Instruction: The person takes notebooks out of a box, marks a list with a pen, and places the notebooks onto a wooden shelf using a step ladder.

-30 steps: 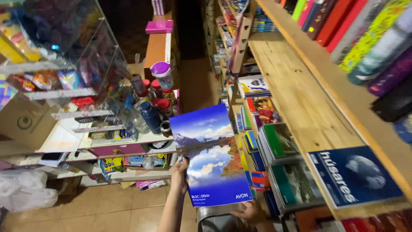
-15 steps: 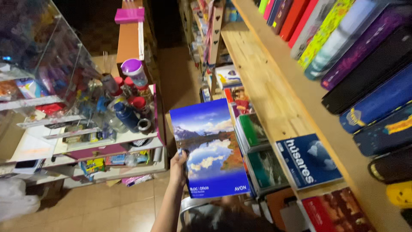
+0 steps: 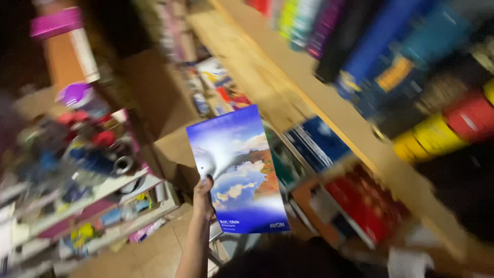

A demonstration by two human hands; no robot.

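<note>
On the left, the cluttered rack [image 3: 87,170] of small goods has slid further left and blurred since the earlier view. The left hand [image 3: 203,193] grips the blue sky-and-clouds pad [image 3: 237,172] by its left edge, upright before the wooden shelf [image 3: 288,92], now higher and more tilted. The right hand is out of sight, and the books [image 3: 391,56] at right are smeared beyond reading.

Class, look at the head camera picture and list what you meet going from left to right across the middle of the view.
Cluttered display shelves of small coloured items → left hand gripping the edge of the blue pad with the sky-and-clouds cover → red packets on a lower shelf → wooden shelf board → yellow and red book spines.
</note>
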